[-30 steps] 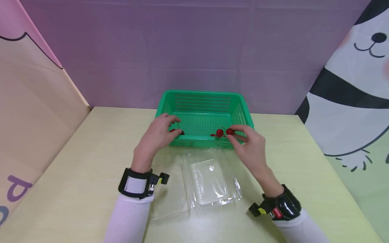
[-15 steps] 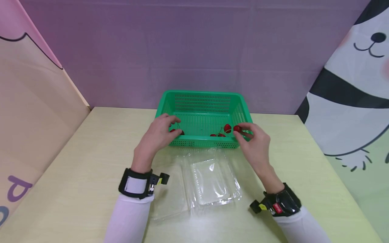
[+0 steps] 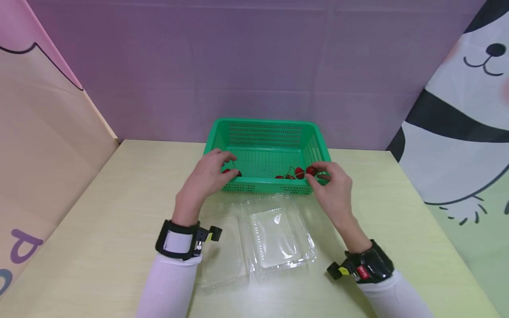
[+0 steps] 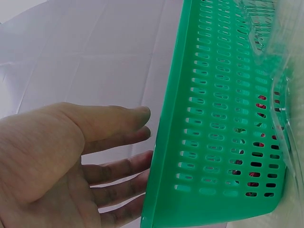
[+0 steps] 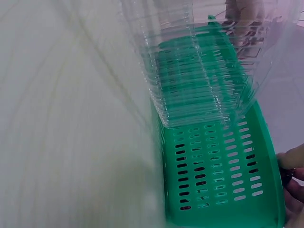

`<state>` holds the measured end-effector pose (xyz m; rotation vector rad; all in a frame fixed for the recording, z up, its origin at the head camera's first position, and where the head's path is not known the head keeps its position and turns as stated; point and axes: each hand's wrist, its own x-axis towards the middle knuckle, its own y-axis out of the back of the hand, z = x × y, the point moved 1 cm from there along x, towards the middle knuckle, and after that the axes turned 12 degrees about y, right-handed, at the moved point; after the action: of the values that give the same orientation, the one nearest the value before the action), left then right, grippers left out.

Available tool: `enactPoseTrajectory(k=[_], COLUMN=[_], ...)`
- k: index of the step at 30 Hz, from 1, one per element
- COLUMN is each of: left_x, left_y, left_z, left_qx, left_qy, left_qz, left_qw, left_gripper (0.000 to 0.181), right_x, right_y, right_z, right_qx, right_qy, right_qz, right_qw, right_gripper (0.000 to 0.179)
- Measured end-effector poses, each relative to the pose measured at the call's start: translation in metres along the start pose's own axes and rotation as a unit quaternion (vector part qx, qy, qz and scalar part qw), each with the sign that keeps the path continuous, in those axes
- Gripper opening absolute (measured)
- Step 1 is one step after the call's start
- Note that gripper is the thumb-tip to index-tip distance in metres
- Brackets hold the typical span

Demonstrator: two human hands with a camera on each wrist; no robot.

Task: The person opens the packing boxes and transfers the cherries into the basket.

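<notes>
At the right front of a green plastic basket (image 3: 262, 180), my right hand (image 3: 333, 187) pinches a red cherry (image 3: 311, 170) between thumb and fingertips. Several more cherries (image 3: 299, 172) with thin green stems lie just left of it, partly hidden by the front wall. My left hand (image 3: 207, 176) hovers over the basket's left front corner, thumb and fingers apart and loosely bent, near a few cherries (image 3: 238, 173). In the left wrist view that hand (image 4: 71, 156) shows nothing between its fingers. The right wrist view catches the pinched cherry (image 5: 286, 175) beside the basket rim.
A stack of clear plastic clamshell containers (image 3: 274, 234) lies opened out on the pale wooden table (image 3: 99, 229), right in front of the basket. Behind the basket rises a purple cloth backdrop (image 3: 254, 66), with printed panels on both sides.
My right hand has moved right with the cherry, then dipped slightly. A neighbouring cherry shifted right too, rising and then settling lower. My left hand has stayed in place.
</notes>
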<state>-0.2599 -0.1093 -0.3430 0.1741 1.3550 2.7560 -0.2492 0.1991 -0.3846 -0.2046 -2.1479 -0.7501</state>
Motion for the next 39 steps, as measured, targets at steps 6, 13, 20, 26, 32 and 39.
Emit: enactPoseTrajectory(k=[6,13,20,26,32,39], left_x=[-0.0005,-0.0009,-0.0016,-0.0005,0.0006,0.0012], left_y=[0.0003,-0.0002,0.0009,0.0000,-0.0054,-0.0081], left_z=[0.0000,-0.0006,-0.0008,-0.0007,0.0016,0.0065], left_qx=[0.001,0.001,0.011,0.021,0.040,0.060], left_qy=[-0.002,0.000,-0.001,-0.004,-0.013,-0.020], left_qz=[0.000,-0.001,-0.002,-0.006,-0.012,-0.021], left_qw=[1.0000,1.0000,0.9999,0.9998,0.9990,0.9978], left_gripper=[0.035,0.035,0.036,0.037,0.037,0.035], right_x=[-0.0010,-0.0009,-0.0002,0.0023,0.0042,0.0066], right_y=[-0.0011,-0.0017,-0.0036,-0.0048,-0.0036,0.0024], right_z=[-0.0005,-0.0004,0.0007,0.0023,0.0031,0.0008], right_qx=[-0.015,-0.022,-0.013,-0.017,-0.021,-0.021], right_qy=[0.018,0.025,0.035,0.050,0.057,0.065], right_qz=[-0.014,-0.020,-0.034,-0.047,-0.065,-0.093], right_qw=[0.9996,0.9992,0.9987,0.9975,0.9960,0.9933], right_gripper=[0.031,0.030,0.027,0.025,0.023,0.022])
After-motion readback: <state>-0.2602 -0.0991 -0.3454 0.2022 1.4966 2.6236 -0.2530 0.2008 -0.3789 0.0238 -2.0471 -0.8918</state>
